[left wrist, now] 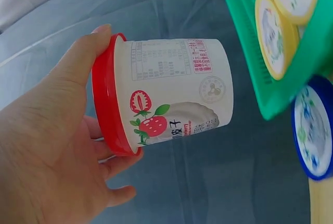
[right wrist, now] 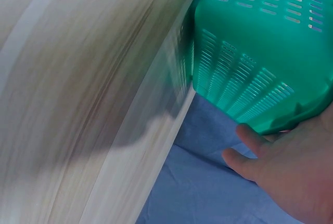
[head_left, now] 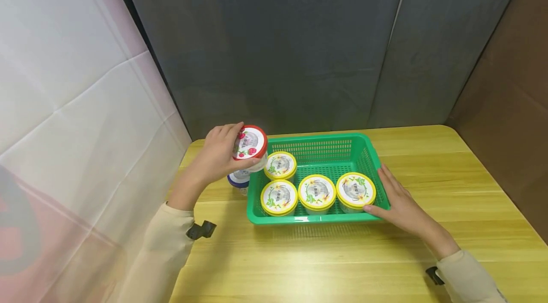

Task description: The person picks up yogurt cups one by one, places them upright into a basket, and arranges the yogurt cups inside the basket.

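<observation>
Nearest, just past three o'clock on the green basket (head_left: 274,220), the right hand (head_left: 398,204) grips its corner, where a sharp tug could jostle the four yellow-lidded tubs (head_left: 317,192) inside. Blue-lidded tub (head_left: 238,177) outside at nine; beyond, at ten, the left hand (head_left: 219,151) pinches the strawberry tub (left wrist: 174,86) by its red lid (left wrist: 107,99) alone, so that lid could pop off! Lid print's too small, but the strawberry tub's side seems to read "皮子".
</observation>
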A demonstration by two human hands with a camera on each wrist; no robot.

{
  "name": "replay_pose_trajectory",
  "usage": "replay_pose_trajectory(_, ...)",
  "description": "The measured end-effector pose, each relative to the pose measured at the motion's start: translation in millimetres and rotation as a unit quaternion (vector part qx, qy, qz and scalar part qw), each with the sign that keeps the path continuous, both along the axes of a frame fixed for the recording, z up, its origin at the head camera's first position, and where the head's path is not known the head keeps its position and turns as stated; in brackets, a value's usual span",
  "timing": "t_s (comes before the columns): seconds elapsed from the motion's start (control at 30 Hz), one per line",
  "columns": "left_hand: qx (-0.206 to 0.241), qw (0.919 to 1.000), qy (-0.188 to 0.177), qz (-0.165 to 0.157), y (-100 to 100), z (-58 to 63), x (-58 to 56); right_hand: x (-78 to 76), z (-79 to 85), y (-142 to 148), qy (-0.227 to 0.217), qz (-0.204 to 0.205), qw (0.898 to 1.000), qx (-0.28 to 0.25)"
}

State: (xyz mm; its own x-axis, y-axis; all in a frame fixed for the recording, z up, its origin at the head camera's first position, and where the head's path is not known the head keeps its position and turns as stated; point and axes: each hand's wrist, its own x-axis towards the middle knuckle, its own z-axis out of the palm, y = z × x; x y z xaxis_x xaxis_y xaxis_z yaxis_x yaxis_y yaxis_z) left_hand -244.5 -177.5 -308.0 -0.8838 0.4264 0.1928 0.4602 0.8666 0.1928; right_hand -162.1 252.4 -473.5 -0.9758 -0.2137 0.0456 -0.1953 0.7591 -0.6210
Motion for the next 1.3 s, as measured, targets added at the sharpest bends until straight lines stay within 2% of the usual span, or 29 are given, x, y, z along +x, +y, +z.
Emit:
replay_pose_trajectory(0.23,0.007,0.9993,-0.008,-0.034,32.1,-4.4,-17.3,0.2,-0.5,1.3,0.001,0.001,1.0,-0.002)
replay_pose_trajectory(0.4,0.006,0.9981,-0.013,-0.06,57.2,-12.0,-27.0,0.6,-0.6,2.0,0.0,0.0,1.0,-0.003)
replay_pose_trajectory(0.7,-0.016,0.9959,-0.023,-0.086,97.1,-29.6,-41.1,1.1,0.3,1.5,-0.001,-0.001,1.0,-0.004)
replay_pose_trajectory(0.93,-0.017,0.9955,-0.033,-0.087,113.5,-40.1,-49.4,1.1,0.1,-0.1,0.001,0.002,1.0,-0.007)
replay_pose_trajectory(1.3,-0.022,0.9947,-0.056,-0.084,128.8,-53.7,-58.6,1.9,0.4,-3.1,0.004,0.0,1.0,-0.004)
